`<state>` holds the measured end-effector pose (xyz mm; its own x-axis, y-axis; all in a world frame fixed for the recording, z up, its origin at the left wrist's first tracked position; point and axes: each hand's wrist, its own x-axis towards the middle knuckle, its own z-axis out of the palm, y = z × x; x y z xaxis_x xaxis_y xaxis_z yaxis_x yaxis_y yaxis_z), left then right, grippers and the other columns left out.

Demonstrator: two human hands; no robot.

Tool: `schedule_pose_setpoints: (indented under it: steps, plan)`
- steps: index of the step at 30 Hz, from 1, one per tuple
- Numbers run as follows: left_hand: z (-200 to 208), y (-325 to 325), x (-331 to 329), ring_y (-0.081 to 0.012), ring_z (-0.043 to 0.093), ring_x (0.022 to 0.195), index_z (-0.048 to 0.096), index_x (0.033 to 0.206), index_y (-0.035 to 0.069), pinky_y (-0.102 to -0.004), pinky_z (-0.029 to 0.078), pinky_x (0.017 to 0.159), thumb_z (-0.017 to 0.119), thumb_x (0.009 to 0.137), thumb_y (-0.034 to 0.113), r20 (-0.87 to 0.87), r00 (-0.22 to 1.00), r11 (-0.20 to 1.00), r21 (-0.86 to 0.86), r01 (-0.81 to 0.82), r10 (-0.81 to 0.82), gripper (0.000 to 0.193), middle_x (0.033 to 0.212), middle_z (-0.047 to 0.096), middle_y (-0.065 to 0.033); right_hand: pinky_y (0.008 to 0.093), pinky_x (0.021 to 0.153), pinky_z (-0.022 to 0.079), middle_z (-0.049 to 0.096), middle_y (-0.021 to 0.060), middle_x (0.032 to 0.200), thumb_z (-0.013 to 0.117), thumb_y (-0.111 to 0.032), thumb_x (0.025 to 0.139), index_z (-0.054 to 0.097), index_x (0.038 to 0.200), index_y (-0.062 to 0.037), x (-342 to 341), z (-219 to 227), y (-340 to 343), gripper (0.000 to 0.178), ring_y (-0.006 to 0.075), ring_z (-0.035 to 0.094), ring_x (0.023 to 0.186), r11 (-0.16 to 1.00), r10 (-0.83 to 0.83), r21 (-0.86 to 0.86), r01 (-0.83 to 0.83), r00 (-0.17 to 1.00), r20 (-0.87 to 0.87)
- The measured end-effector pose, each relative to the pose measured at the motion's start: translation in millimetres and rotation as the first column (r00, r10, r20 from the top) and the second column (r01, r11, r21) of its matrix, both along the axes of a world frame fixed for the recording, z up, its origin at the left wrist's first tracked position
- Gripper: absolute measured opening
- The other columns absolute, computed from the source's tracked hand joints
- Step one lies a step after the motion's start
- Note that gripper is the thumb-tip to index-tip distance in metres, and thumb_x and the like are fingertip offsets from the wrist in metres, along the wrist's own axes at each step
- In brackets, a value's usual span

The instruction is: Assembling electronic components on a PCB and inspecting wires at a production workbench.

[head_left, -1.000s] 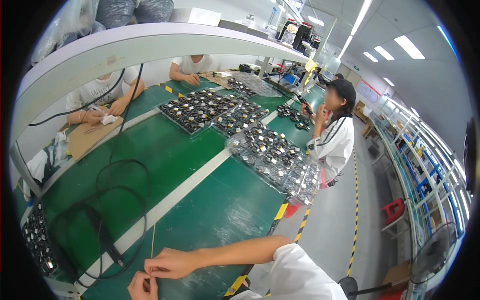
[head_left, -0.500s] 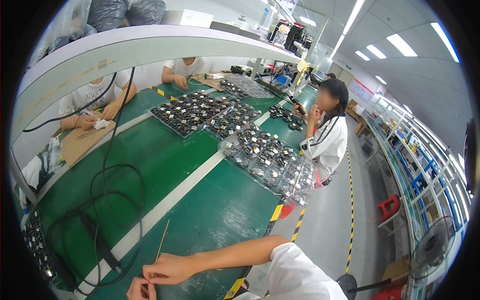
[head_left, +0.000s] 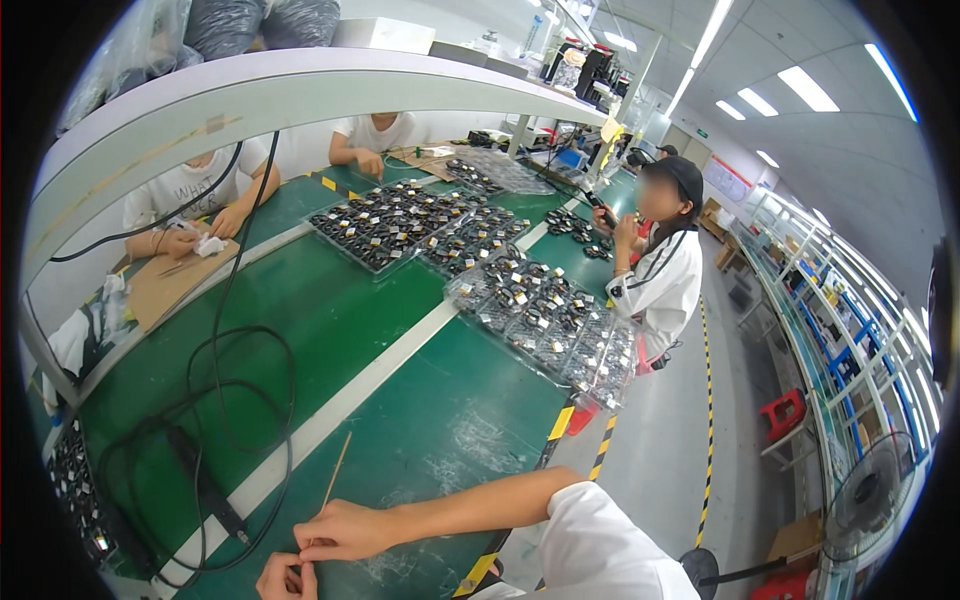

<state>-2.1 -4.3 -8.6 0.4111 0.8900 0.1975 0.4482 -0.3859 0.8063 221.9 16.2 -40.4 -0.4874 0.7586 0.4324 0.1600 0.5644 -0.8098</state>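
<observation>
At the lower edge of the green-topped bench (head_left: pixel 420 400), my right hand (head_left: pixel 350 528) is closed around a thin wooden stick (head_left: pixel 339 470). The stick's upper part rises out of my fist, leaning slightly to the right. My left hand (head_left: pixel 283 578) is just below and to the left, its fingers pinched together close to the right fingertips. Whatever lies between the left fingers is hidden. Left of my hands lies a black pen-shaped tool (head_left: pixel 205 487) with a looped black cable (head_left: pixel 291 395).
Clear plastic trays (head_left: pixel 565 325) of small black coiled parts cover the bench's middle; loose ones (head_left: pixel 575 228) lie beyond. A person (head_left: pixel 660 270) stands at right; two others sit across, one beside cardboard (head_left: pixel 170 285). A shelf (head_left: pixel 330 95) overhangs the far left. A fan (head_left: pixel 865 490) stands right.
The whole view has shifted slightly, so the bench sits a little further right. Both hands keep nearly the same pose, with the stick still in my right hand.
</observation>
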Motion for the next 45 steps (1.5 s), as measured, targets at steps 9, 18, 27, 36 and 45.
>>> schedule_pose_setpoints:
  steps: [9,18,27,36,45]
  plan:
    - [0.8,0.6,1.9,-0.0204,0.055,0.062,0.067,0.102,0.001,-0.0346,0.049,0.061,0.07,0.099,0.011,0.047,0.999,1.0,0.021,0.004,-0.005,0.011,0.074,0.06,-0.0119,0.0357,0.054,0.042,0.063,0.0078,0.076,0.066,-0.015,0.102,0.06,0.099,-0.0056,0.7,11.7,-0.9,0.012,0.0232,0.058,0.06,1.0,0.02,-0.019,-0.021,0.999,-0.042]
    - [3.5,-0.8,2.0,-0.0213,0.054,0.062,0.067,0.101,0.001,-0.0345,0.048,0.061,0.07,0.1,0.011,0.05,0.999,1.0,0.028,0.011,-0.012,0.01,0.075,0.06,-0.0125,0.0374,0.055,0.043,0.063,0.0088,0.072,0.067,-0.016,0.101,0.058,0.098,-0.0046,1.0,15.9,-3.3,0.015,0.0267,0.06,0.059,0.997,0.018,-0.08,-0.021,0.999,-0.029]
    - [4.3,-0.3,2.3,-0.0212,0.054,0.063,0.067,0.102,0.0,-0.0345,0.048,0.06,0.069,0.101,0.012,0.036,0.999,0.999,0.046,0.019,-0.021,0.012,0.076,0.06,-0.0126,0.0387,0.055,0.043,0.065,0.0095,0.07,0.066,-0.017,0.101,0.056,0.097,-0.0046,1.6,15.3,-2.5,0.016,0.0285,0.062,0.061,0.993,0.028,-0.111,-0.028,1.0,-0.003]
    - [1.7,0.1,0.8,-0.0217,0.055,0.063,0.066,0.103,0.0,-0.0343,0.049,0.061,0.068,0.101,0.013,0.001,1.0,0.999,0.029,0.027,-0.028,0.014,0.077,0.062,-0.0129,0.0413,0.054,0.041,0.062,0.0094,0.068,0.065,-0.019,0.102,0.055,0.096,-0.0055,1.6,12.0,-1.3,0.017,0.0318,0.059,0.059,0.996,0.045,-0.079,-0.044,0.999,0.006]
    - [-1.5,1.1,1.8,-0.0227,0.055,0.061,0.067,0.103,0.0,-0.0349,0.047,0.058,0.069,0.101,0.014,0.038,0.999,0.997,0.068,0.031,-0.034,0.014,0.076,0.062,-0.0124,0.0421,0.053,0.041,0.062,0.0106,0.067,0.063,-0.017,0.102,0.055,0.098,-0.0053,1.6,5.0,0.7,0.014,0.0329,0.059,0.058,0.998,0.064,-0.027,-0.063,0.998,0.011]
